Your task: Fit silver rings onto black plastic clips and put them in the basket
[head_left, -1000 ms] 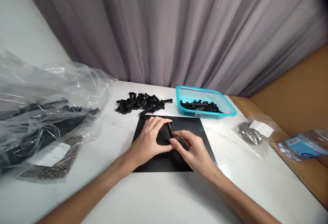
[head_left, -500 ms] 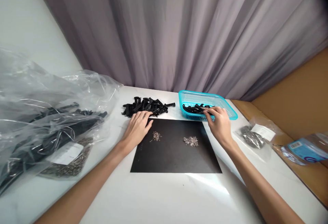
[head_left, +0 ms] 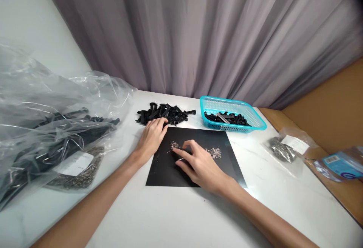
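Note:
A black mat [head_left: 170, 172] lies on the white table, with two small heaps of tiny metal springs on it. My right hand [head_left: 198, 163] rests on the mat, fingers spread, with its fingertips at the left spring heap [head_left: 174, 144]; the right spring heap [head_left: 214, 152] sits just beyond it. My left hand [head_left: 152, 134] reaches to the near edge of the loose pile of black plastic parts [head_left: 164, 113], fingers curled over a part; whether it grips one is hidden. A turquoise basket [head_left: 256, 123] behind the mat holds more black parts.
A large clear plastic bag [head_left: 53, 127] of black parts and a smaller bag of metal pieces [head_left: 76, 172] fill the left side. A small bag of springs [head_left: 282, 148] and a blue packet [head_left: 338, 165] lie right, beside a cardboard wall. A grey curtain hangs behind.
My right hand left the basket and came back to the left spring heap on the mat. My left hand stayed at the black parts pile. A second ago both hands held one part together.

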The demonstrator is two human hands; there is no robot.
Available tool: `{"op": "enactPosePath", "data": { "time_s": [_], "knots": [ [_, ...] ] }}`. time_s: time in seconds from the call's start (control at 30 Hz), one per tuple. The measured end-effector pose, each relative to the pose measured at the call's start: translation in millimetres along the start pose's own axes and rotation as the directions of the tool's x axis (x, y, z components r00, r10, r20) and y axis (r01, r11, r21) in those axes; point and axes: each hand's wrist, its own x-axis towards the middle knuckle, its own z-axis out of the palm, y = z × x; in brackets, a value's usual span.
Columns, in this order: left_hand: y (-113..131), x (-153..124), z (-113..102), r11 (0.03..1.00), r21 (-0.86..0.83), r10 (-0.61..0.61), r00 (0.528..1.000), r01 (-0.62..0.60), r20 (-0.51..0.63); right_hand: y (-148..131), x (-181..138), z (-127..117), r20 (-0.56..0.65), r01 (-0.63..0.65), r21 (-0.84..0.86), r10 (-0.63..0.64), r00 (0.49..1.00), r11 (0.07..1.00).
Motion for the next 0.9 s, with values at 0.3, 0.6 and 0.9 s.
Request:
{"op": "enactPosePath", "data": {
  "time_s": [0.3, 0.6, 0.9],
  "knots": [
    [17, 5, -11, 0.952, -0.291, -0.145, 0.978, 0.097, -0.149, -10, 4, 16, 0.005, 0.126, -0.14, -0.127, 0.992, 0.982],
    [52, 1, -13, 0.428, -0.865, -0.321, 0.939, 0.261, 0.124, -2, -9, 14, -0.227, 0.134, -0.051, -0.142, 0.964, 0.99],
    [72, -12, -10, 0.17, -0.906, -0.239, 0.908, 0.387, 0.343, 15, -28, 9, -0.397, -0.027, -0.054, 0.003, 0.918, 0.998]
  ]
}}
